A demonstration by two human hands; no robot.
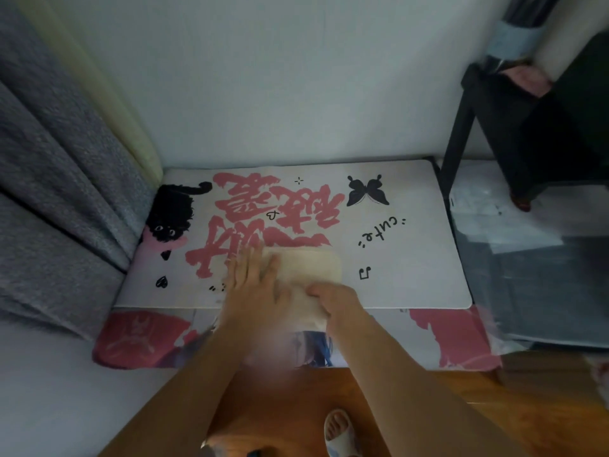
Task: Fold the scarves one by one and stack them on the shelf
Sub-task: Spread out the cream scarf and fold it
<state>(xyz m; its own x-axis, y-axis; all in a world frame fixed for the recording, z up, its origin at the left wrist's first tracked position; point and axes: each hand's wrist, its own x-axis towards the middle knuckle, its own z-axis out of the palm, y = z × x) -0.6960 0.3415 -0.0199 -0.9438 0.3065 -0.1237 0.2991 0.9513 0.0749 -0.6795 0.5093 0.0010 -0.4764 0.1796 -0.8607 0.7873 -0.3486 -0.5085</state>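
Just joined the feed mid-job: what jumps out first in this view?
The big printed mat with pink characters, a black cat and a butterfly fills the middle of the table. At its near edge lies a cream scarf, folded small: the left hand presses flat on it, the right hand curls at its near corner. A dark shelf stands at upper right, with something pink on it.

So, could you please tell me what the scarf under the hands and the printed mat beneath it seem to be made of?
The scarf looks like soft, matte cream cloth, perhaps knit or fleece: it folds thickly with rounded edges, though blur hides the weave. The mat seems a smooth, thin printed fabric pad, lying flat with rounded corners and no shine. The left hand presses flat on the scarf; the right hand grips its near edge.
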